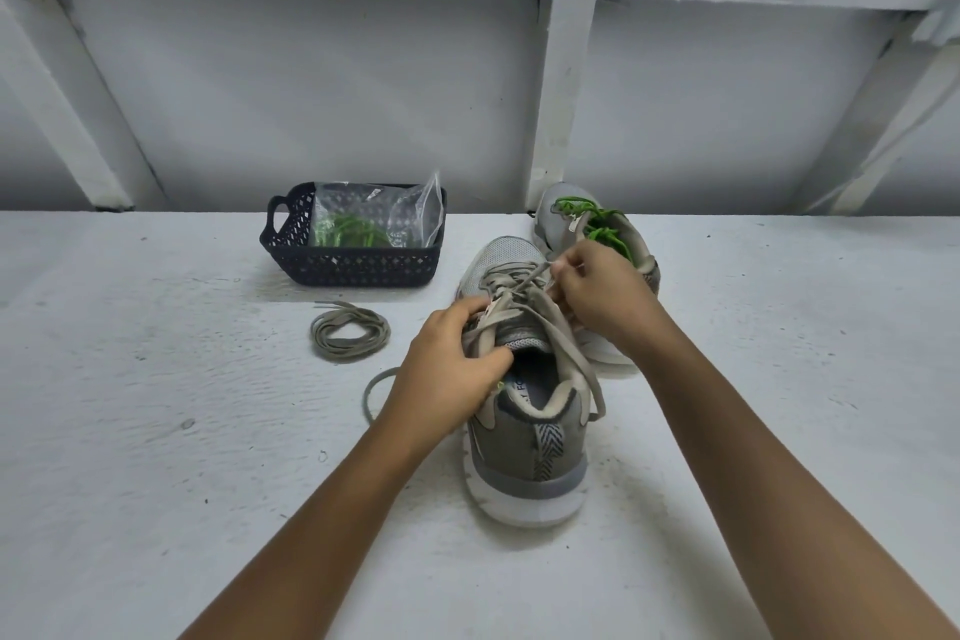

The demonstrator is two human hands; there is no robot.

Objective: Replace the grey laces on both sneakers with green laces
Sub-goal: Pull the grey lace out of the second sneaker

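- Two bare forearms reach in from the bottom edge toward the near sneaker [524, 463], which stands on the white table [156, 431] with its heel to the camera.
- This sneaker is not yet done: its grey lace [511, 276] is threaded through the eyelets, slack, with one end looping onto the table beside the left wrist.
- Left hand [447, 374] grips the near sneaker at the collar, fingers curled over the upper and thumb by the tongue, steadying it.
- Right hand [602, 301] pinches a strand of the grey lace between thumb and fingertips, at the far eyelets; judging by that, the unlacing has begun but is far from finished.
- Left of the shoe a coiled lace [350, 332], also grey, lies on the table, likely the one taken from the other shoe.
- Behind it, the dark basket [363, 265] holds a clear bag [410, 218] with green laces [353, 229] inside, the supply for this shoe.
- Farthest, just beside the right hand, the far sneaker [563, 218] already wears a green lace [602, 221]; whether it is fully tied I cannot tell.
- Roughly half done: one shoe swapped; stripping and relacing the other remains.
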